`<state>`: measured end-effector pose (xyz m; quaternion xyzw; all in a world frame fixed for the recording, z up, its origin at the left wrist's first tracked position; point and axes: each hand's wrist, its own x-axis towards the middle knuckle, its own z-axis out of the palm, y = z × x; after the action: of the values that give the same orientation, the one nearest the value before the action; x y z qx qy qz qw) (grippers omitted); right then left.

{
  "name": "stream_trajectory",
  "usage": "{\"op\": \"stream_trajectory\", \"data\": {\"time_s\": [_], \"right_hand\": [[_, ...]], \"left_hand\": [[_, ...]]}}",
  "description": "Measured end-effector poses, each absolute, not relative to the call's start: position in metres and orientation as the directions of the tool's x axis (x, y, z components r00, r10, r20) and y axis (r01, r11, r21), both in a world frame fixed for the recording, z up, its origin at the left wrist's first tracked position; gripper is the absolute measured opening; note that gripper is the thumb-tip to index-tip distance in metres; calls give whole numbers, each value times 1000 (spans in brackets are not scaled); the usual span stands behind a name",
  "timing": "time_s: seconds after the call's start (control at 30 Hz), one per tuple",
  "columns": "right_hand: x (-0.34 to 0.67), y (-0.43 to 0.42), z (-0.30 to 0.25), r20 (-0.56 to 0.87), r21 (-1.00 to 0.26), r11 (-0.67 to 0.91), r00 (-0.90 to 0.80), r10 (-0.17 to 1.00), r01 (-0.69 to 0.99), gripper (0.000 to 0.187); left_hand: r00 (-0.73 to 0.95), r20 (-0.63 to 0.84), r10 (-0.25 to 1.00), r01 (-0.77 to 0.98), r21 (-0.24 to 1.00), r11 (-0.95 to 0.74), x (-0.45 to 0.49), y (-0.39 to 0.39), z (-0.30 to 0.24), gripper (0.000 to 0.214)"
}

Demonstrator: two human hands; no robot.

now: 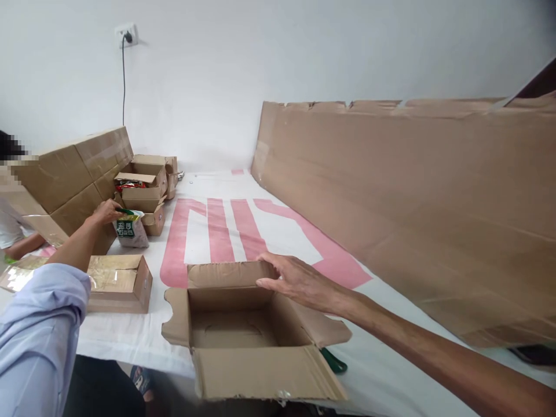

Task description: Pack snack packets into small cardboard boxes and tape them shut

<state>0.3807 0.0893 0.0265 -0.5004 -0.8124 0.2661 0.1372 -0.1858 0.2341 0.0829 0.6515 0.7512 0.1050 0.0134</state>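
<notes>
right hand (299,281): centre of frame, fingers stretched out nearly flat and spread. Palm down on the far rim of the open cardboard box (234,327), fingertips touching the far flap. Not gripping anything.
left hand (106,211): upper left of frame, at the end of an arm in a light blue sleeve. Fingers closed around the top of a snack packet (129,230).
snack packet: green and white print, hangs below the left hand, bottom on or just above the table. Just in front of the stack of small open boxes (145,185).
open cardboard box: lower centre, at the near table edge. All four flaps are out and nothing shows inside.
closed small box (119,282): left of the open box, taped top, lying flat.
large cartons (73,174): upper left, stacked, touching the small open boxes.
cardboard sheet (412,214): right half of frame, leaning against the wall.
table cover (226,231): white with big pink lettering.
green object (334,362): partly hidden under the open box's right flap, can't tell what it is.
other person's arm (21,246): far left edge, white sleeve, resting on the table.
</notes>
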Motion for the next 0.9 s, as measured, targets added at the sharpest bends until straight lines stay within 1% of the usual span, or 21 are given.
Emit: {"op": "stream_trajectory", "data": {"time_s": [0.03, 0.07, 0.13, 0.17, 0.23, 0.27, 0.3, 0.33, 0.37, 0.4, 0.43, 0.5, 0.57, 0.7, 0.77, 0.83, 0.9], "right_hand": [[379, 91, 24, -17, -584, 359, -453, 891, 728, 21], [377, 93, 21, 5, -602, 364, -453, 892, 711, 15], [377, 98, 16, 45, -641, 387, -470, 881, 663, 18], [378, 102, 14, 69, -657, 397, -474, 878, 641, 21], [381, 110, 10, 125, -677, 409, -451, 884, 613, 26], [383, 114, 8, 154, -682, 407, -425, 892, 608, 28], [385, 119, 6, 178, -686, 402, -396, 901, 606, 30], [387, 123, 4, 194, -693, 393, -370, 909, 604, 31], [388, 127, 2, 198, -705, 382, -352, 915, 597, 32], [389, 131, 0, 192, -722, 367, -340, 921, 587, 32], [389, 134, -2, 180, -739, 350, -331, 926, 575, 33], [390, 139, -6, 155, -769, 312, -311, 938, 557, 32], [389, 142, -9, 141, -786, 278, -277, 950, 552, 31], [386, 149, -9, 123, -814, 240, -247, 961, 529, 29], [380, 155, -7, 106, -834, 232, -268, 958, 501, 30], [371, 163, -5, 84, -856, 216, -288, 954, 469, 32], [358, 172, -2, 69, -876, 206, -308, 949, 436, 35]], "left_hand": [[-200, 117, 973, 971, 157, 180, -187, 231, 85, 52], [-246, 119, 962, 963, 142, 229, -186, 229, 90, 55], [-312, 147, 938, 948, 112, 298, -182, 221, 101, 63], [-320, 184, 929, 947, 93, 307, -177, 216, 108, 67], [-275, 295, 915, 961, 46, 274, -161, 201, 117, 71], [-224, 333, 916, 973, 21, 231, -150, 191, 119, 70], [-164, 339, 927, 985, 3, 173, -139, 178, 118, 69], [-105, 291, 951, 994, -1, 110, -127, 163, 115, 67], [-45, 155, 987, 999, 15, 43, -116, 146, 109, 67], [18, -11, 1000, 999, 33, -17, -106, 129, 101, 70], [60, -144, 988, 998, 29, -56, -98, 111, 92, 76], [110, -253, 961, 993, -8, -116, -87, 78, 74, 83], [162, -235, 958, 985, -14, -170, -84, 51, 62, 82], [269, -144, 952, 963, 9, -271, -74, 18, 51, 68], [368, -141, 919, 930, 40, -366, -61, 4, 47, 63], [486, -141, 863, 874, 86, -478, -45, -10, 44, 60], [568, -134, 812, 822, 133, -554, -33, -21, 43, 57]]}}
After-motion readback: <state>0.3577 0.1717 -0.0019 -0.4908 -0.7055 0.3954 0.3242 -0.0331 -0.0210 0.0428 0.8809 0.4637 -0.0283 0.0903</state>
